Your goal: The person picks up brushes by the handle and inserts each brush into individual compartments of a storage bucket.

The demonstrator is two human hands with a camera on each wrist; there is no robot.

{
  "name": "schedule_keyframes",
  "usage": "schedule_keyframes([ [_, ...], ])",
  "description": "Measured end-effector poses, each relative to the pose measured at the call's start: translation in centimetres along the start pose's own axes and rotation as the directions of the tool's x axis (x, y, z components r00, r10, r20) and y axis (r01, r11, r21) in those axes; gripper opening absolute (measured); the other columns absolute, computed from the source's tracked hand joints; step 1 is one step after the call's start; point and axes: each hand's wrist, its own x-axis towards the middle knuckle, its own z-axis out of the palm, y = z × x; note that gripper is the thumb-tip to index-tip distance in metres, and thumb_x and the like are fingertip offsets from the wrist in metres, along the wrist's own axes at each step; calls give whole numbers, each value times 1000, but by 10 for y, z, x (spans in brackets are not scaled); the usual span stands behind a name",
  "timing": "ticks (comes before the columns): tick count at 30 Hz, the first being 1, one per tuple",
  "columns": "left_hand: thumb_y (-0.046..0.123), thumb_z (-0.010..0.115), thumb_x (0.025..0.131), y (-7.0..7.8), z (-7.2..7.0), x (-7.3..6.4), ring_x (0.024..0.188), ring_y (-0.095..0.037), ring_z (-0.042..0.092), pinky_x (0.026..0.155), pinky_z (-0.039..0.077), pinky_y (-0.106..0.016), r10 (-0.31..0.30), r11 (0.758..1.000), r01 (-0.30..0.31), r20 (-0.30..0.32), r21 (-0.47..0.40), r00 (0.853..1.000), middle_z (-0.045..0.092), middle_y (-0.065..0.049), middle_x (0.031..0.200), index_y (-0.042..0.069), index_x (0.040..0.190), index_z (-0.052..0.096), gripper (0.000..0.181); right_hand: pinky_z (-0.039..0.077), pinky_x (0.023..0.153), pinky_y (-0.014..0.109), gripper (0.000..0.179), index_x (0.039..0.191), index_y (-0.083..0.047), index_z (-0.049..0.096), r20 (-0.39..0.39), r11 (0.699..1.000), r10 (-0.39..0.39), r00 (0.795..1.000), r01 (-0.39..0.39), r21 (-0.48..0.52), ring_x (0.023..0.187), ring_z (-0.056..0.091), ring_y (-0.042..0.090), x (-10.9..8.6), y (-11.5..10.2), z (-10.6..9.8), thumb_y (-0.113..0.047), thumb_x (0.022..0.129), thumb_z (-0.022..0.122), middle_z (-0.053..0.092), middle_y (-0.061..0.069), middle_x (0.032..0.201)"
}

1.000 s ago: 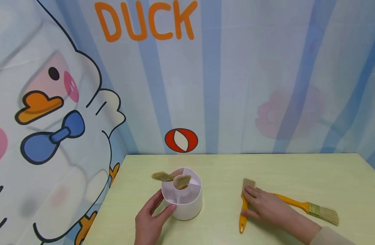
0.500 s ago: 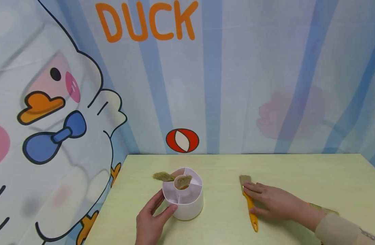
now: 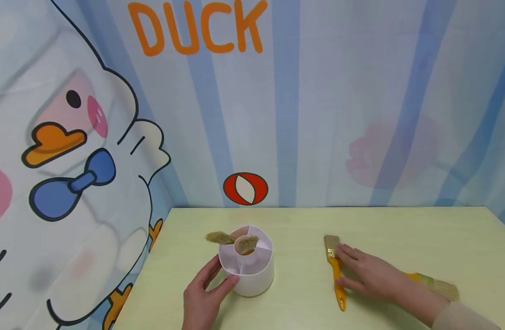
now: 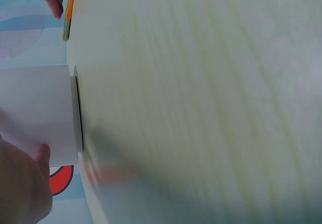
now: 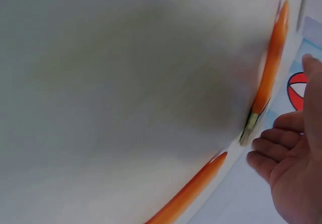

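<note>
My left hand (image 3: pixel 204 293) grips the near left side of a white round holder (image 3: pixel 254 282), thumb in front and fingers round the side. The holder stands upright with several compartments. Two brushes show in it: one brush head (image 3: pixel 247 244) in the middle tube, another brush head (image 3: pixel 220 237) leaning out to the left. My right hand (image 3: pixel 376 275) hovers, fingers loosely extended, just right of a flat paintbrush (image 3: pixel 339 286) with an orange handle. In the right wrist view a gap shows between that paintbrush (image 5: pixel 270 63) and the hand (image 5: pixel 297 163).
A second orange-handled paintbrush (image 3: pixel 440 288) lies to the right, partly hidden under my right forearm. All stand on a pale yellow table (image 3: pixel 297 229). Behind it hangs a cloth backdrop (image 3: pixel 314 114) with a duck print.
The flat paintbrush has turned so its handle end points slightly right instead of left. My right hand has drawn off it to the right. My left hand and the holder keep their place.
</note>
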Motion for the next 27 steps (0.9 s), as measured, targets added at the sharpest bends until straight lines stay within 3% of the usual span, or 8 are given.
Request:
schedule_keyframes([
  [4, 28, 97, 81, -1, -1, 2, 138, -32, 61, 95, 64, -32, 6, 1000, -6, -2, -7, 1000, 67, -9, 146, 10, 143, 69, 71, 55, 106, 60, 91, 153, 6, 53, 32, 997, 68, 997, -69, 30, 137, 58, 47, -5, -9, 2, -67, 99, 64, 52, 28, 156],
  [13, 28, 97, 81, 0, 0, 0, 138, -33, 61, 95, 64, -32, -4, 1000, 4, 1, 6, 1000, 67, -10, 146, 10, 144, 69, 71, 53, 108, 63, 90, 149, 7, 56, 25, 993, 113, 993, -114, 13, 135, 58, 49, -7, -17, 6, -66, 98, 66, 56, 27, 152],
  [21, 28, 97, 81, -1, -1, 2, 138, -31, 62, 95, 64, -32, -7, 1000, 7, -2, 2, 1000, 68, -9, 145, 11, 144, 69, 71, 50, 112, 63, 86, 154, 0, 55, 71, 991, 109, 991, -114, 64, 142, 53, 46, -2, -11, 4, -65, 99, 65, 53, 22, 158],
  [27, 27, 97, 81, 0, -1, 0, 139, -32, 61, 95, 64, -32, -11, 1000, 11, 3, -7, 1000, 67, -10, 146, 10, 144, 68, 71, 51, 112, 63, 80, 154, -1, 55, 67, 997, 46, 997, -51, 62, 144, 52, 44, 2, 0, 2, -60, 101, 66, 52, 23, 159],
])
